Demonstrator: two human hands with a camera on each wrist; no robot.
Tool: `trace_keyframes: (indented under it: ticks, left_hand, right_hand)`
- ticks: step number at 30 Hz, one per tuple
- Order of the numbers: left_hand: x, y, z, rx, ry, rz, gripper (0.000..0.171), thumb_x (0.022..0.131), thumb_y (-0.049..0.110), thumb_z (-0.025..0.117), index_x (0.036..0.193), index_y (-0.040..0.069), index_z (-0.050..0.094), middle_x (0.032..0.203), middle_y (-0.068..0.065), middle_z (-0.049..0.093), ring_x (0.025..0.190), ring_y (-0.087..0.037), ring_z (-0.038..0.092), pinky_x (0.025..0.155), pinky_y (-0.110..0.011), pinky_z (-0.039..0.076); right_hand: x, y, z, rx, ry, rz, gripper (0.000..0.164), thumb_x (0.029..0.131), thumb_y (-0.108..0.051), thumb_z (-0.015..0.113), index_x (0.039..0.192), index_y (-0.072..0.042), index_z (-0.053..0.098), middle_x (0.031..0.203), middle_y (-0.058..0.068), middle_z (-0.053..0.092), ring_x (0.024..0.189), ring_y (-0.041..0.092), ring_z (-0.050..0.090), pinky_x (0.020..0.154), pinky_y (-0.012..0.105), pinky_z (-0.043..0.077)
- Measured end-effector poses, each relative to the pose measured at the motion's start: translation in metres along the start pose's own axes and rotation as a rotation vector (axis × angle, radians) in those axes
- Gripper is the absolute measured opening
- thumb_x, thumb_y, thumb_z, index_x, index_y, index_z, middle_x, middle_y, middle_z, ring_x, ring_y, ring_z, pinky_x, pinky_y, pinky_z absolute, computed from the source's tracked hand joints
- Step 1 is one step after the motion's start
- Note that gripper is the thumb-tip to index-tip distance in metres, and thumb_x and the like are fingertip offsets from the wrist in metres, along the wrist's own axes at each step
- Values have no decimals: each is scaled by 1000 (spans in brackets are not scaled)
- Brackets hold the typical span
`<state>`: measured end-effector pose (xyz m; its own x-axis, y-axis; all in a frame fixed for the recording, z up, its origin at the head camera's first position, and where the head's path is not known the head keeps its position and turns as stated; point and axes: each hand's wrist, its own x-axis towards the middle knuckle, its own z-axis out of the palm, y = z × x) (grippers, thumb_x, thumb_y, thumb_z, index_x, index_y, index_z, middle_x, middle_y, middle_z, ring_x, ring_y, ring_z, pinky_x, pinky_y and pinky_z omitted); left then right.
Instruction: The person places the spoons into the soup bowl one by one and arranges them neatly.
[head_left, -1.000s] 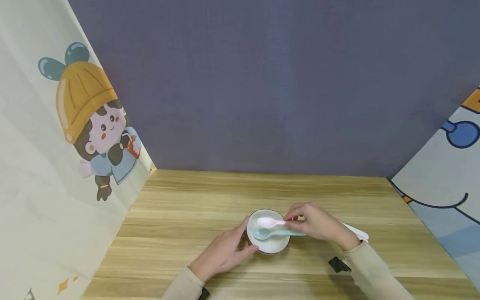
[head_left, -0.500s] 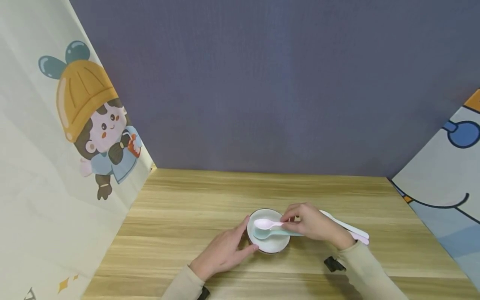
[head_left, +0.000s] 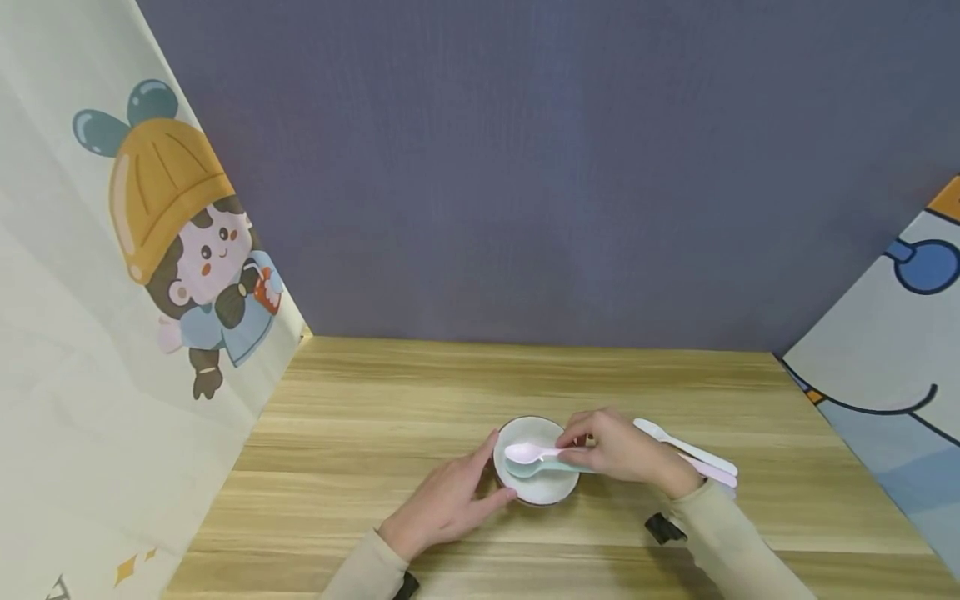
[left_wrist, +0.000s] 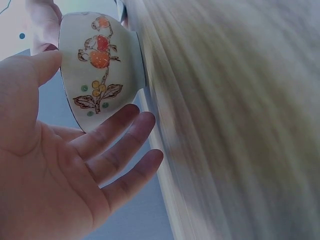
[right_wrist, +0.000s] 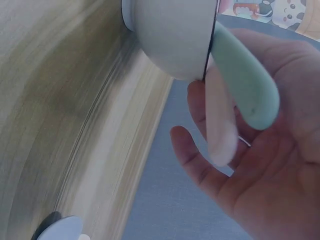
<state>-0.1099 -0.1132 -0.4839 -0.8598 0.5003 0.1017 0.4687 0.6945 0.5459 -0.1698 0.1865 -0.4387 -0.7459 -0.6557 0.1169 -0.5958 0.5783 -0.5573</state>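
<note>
A small white bowl (head_left: 538,493) with a dark rim stands on the wooden table. Strawberry drawings show on its side in the left wrist view. My left hand (head_left: 448,508) holds the bowl from the left, thumb and forefinger spread round its rim. Inside lies a mint-green spoon (head_left: 558,466), its handle sticking out over the right rim. Directly above it, a pale pink spoon (head_left: 525,452) is pinched by my right hand (head_left: 621,447), its scoop over the bowl and partly covering the green one. Both handles, the green handle (right_wrist: 250,90) and pink handle (right_wrist: 221,122), appear in the right wrist view.
To the right, partly behind my right hand and sleeve, a white spoon (head_left: 686,447) lies on the table (head_left: 390,375) beside a lilac handle (head_left: 717,473). A grey-blue panel (head_left: 525,183) rises behind, with printed sheets at both sides.
My right hand has shifted slightly left, bringing the pink spoon left and down over the green one. More of the white spoon on the table shows. The left hand stays put.
</note>
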Motion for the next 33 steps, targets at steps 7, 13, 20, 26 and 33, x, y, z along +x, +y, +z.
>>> trace_keyframes:
  ticks: [7,13,20,26,33]
  left_hand:
    - [1,0,0,7,8,0,91,104,62,58,168,4,28,120,-8,76,104,-15,68,97,-45,60]
    - [1,1,0,9,1,-15,90,104,60,60,168,5,29,114,-6,75,100,-13,65,96,-45,60]
    - [1,3,-1,5,2,-22,90,104,58,61,168,4,30,123,-9,75,106,-16,68,100,-46,59]
    - [2,2,-1,1,-5,-21,90,104,60,60,168,4,29,107,-6,74,95,-12,63,97,-44,60]
    - [2,1,0,4,-2,-9,91,104,62,58,168,5,28,125,-10,75,106,-16,69,100,-46,60]
  right_hand:
    - [1,0,1,12,-16,15,6,95,-21,82,99,-16,85,98,-10,78,86,-1,66,73,21,57]
    - [1,2,3,32,-25,27,5,95,-22,83,98,-18,85,98,-11,78,86,-1,67,74,21,59]
    - [-1,4,3,17,-25,47,7,96,-24,82,99,-19,85,99,-14,78,87,-2,66,80,26,60]
    - [-2,4,1,45,-11,79,10,98,-28,79,102,-20,84,101,-13,78,86,0,64,78,24,57]
    - [-9,6,-5,66,39,95,13,100,-28,77,105,-19,84,104,-11,78,85,-1,63,77,24,57]
